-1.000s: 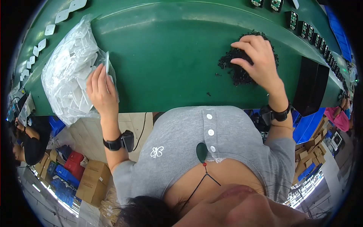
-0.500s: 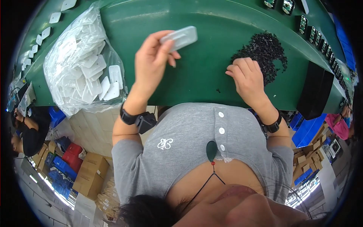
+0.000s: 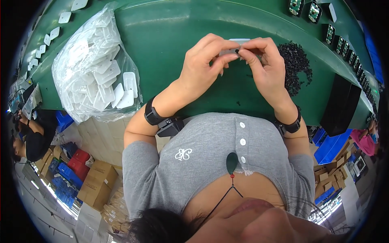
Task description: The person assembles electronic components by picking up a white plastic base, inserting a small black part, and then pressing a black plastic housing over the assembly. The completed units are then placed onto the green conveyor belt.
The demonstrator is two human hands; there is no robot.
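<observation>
My left hand (image 3: 202,62) pinches a white translucent plastic cover (image 3: 239,40), mostly hidden behind the fingers. My right hand (image 3: 265,58) meets it from the other side, its thumb and forefinger closed on a small black part (image 3: 237,51) at the cover's edge. The fingertips of both hands almost touch. Just right of my right hand lies a loose pile of small black parts (image 3: 298,67). Farther left, a transparent plastic bag (image 3: 87,71) full of white covers lies open, with several covers at its mouth.
Along the far left edge of the green table (image 3: 162,32) runs a row of white covers (image 3: 65,17). Black housings with green circuit boards (image 3: 314,12) line the far right. A black box (image 3: 340,103) stands at the near right. Other people sit at both sides.
My left hand has brought the white cover right, in front of me. My right hand has left the black pile and come up to the cover with a small black part.
</observation>
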